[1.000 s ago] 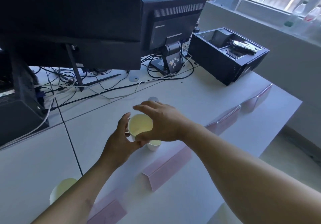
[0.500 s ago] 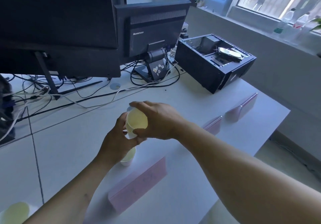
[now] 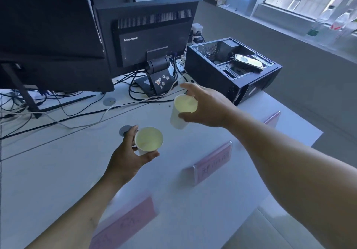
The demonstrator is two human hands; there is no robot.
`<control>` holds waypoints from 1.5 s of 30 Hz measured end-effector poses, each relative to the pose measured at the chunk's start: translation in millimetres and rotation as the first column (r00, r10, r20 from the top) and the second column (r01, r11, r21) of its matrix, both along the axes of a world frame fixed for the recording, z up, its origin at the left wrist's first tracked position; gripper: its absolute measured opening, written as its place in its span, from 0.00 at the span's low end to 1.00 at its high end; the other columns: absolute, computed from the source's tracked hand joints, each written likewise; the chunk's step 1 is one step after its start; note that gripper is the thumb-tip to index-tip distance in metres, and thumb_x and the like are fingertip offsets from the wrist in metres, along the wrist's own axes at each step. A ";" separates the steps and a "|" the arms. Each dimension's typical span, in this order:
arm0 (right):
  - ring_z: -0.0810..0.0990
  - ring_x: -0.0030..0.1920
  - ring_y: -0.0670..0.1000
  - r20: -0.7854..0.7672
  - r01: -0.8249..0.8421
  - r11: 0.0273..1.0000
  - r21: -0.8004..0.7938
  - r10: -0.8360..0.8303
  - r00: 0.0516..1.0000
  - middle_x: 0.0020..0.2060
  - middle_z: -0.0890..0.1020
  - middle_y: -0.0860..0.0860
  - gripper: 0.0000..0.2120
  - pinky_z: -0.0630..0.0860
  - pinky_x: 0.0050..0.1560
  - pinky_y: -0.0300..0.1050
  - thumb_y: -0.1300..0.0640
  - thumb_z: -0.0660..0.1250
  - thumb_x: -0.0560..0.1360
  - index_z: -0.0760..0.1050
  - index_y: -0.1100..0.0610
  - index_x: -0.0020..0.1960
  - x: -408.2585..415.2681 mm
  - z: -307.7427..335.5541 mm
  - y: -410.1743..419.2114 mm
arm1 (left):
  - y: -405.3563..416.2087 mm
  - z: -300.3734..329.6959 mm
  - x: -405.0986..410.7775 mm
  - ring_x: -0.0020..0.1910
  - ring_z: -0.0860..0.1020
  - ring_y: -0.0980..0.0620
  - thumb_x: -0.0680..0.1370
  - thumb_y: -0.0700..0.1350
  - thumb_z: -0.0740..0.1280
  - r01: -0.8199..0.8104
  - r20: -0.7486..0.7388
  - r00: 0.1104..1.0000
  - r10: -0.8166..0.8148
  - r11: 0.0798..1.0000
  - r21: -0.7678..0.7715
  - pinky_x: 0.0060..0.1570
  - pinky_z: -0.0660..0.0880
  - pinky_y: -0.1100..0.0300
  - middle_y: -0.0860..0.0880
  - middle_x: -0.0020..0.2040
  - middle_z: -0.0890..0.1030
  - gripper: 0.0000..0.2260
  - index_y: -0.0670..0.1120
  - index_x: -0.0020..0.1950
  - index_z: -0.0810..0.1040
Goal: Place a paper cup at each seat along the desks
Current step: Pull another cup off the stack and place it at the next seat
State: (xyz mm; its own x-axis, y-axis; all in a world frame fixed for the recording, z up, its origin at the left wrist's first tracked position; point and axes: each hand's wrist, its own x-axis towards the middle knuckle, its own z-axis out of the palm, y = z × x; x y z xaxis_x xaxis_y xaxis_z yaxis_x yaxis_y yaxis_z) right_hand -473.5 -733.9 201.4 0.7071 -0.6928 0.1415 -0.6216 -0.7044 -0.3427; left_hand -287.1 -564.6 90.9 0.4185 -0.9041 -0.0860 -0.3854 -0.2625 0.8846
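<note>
My left hand (image 3: 127,160) grips a white paper cup (image 3: 148,139) from below and the side, held above the white desk (image 3: 58,171). My right hand (image 3: 206,107) holds a second paper cup (image 3: 182,111) by its rim and wall, tilted, farther out over the desk near the black computer case. Both cups show pale yellow insides. Pink name cards stand along the desk's near edge: one (image 3: 214,161) between my arms, one (image 3: 123,223) under my left forearm, one (image 3: 272,116) beyond my right arm.
Two black monitors (image 3: 150,34) stand at the back with tangled cables (image 3: 67,109) behind them. An open black computer case (image 3: 231,69) lies at the right. The desk ends at the right (image 3: 316,133), with floor beyond. Bottles stand on the window sill (image 3: 320,22).
The two hands held the cups together in front of me; now they have parted. My right hand carried one cup up and to the right, my left kept the other. The view shifted rightward along the desk.
</note>
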 end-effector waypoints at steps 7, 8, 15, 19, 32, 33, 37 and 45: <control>0.76 0.58 0.59 -0.138 0.124 0.989 0.074 -0.113 0.984 0.66 0.75 0.53 0.40 0.74 0.54 0.52 0.41 0.72 0.68 0.58 0.49 0.73 -31.0 -67.5 -32.4 | -19.6 2.3 -21.8 0.60 0.74 0.51 0.61 0.59 0.75 0.020 0.017 1.000 -0.020 0.999 -0.029 0.57 0.71 0.53 0.70 0.59 0.67 0.43 0.58 0.71 0.59; 0.76 0.58 0.59 -0.145 0.128 0.988 0.090 -0.114 0.983 0.66 0.75 0.54 0.40 0.73 0.54 0.52 0.42 0.72 0.69 0.58 0.49 0.73 -33.4 -76.5 -33.8 | -21.2 2.3 -24.2 0.60 0.74 0.52 0.60 0.60 0.75 0.025 0.018 1.000 -0.024 0.999 -0.038 0.58 0.71 0.53 0.73 0.57 0.65 0.43 0.58 0.71 0.59; 0.76 0.57 0.60 -0.209 0.160 0.957 0.242 -0.110 0.972 0.65 0.74 0.55 0.40 0.75 0.54 0.55 0.44 0.73 0.69 0.56 0.48 0.74 -41.4 -128.1 -41.9 | -29.5 -6.6 -35.8 0.59 0.74 0.53 0.59 0.63 0.73 0.041 0.050 0.998 -0.039 0.998 -0.042 0.56 0.72 0.58 0.62 0.61 0.69 0.43 0.60 0.70 0.58; 0.76 0.56 0.60 -0.248 0.150 0.955 0.257 -0.084 0.965 0.63 0.75 0.55 0.40 0.75 0.52 0.54 0.43 0.73 0.69 0.55 0.48 0.74 -43.0 -142.6 -43.0 | -30.8 -9.9 -42.0 0.61 0.73 0.53 0.60 0.63 0.73 0.044 0.054 0.998 -0.042 0.998 -0.034 0.55 0.71 0.59 0.60 0.63 0.69 0.43 0.60 0.70 0.57; 0.70 0.66 0.58 -0.302 0.131 0.961 0.245 -0.053 0.952 0.73 0.65 0.52 0.46 0.66 0.64 0.54 0.33 0.68 0.67 0.49 0.47 0.76 -44.0 -150.7 -50.3 | -33.4 -11.3 -53.3 0.61 0.73 0.53 0.60 0.62 0.73 0.024 0.051 0.998 -0.024 1.000 -0.007 0.55 0.71 0.60 0.60 0.64 0.69 0.42 0.61 0.70 0.57; 0.67 0.69 0.58 -0.282 0.127 0.966 0.226 -0.060 0.958 0.74 0.63 0.52 0.45 0.63 0.67 0.54 0.31 0.66 0.68 0.49 0.48 0.76 -44.3 -145.0 -50.6 | -34.2 -11.1 -54.3 0.61 0.73 0.53 0.60 0.62 0.73 0.021 0.051 0.998 -0.021 1.000 0.000 0.54 0.71 0.60 0.59 0.63 0.69 0.42 0.60 0.70 0.57; 0.66 0.70 0.55 0.000 0.021 0.987 0.159 -0.022 1.000 0.73 0.65 0.52 0.40 0.64 0.68 0.54 0.31 0.61 0.71 0.55 0.50 0.75 -41.3 -102.3 -44.7 | -40.9 -8.4 -61.5 0.61 0.73 0.52 0.61 0.60 0.74 0.001 0.053 0.999 -0.002 1.000 0.018 0.55 0.70 0.59 0.60 0.63 0.69 0.43 0.58 0.72 0.57; 0.73 0.64 0.53 -0.140 -0.280 0.957 0.070 0.287 0.948 0.68 0.71 0.47 0.40 0.73 0.56 0.49 0.31 0.67 0.66 0.60 0.44 0.72 -29.5 -40.4 -17.4 | -66.9 4.0 -88.7 0.60 0.74 0.50 0.63 0.54 0.77 -0.016 0.113 0.994 0.014 1.000 0.017 0.55 0.75 0.53 0.51 0.71 0.70 0.43 0.57 0.72 0.56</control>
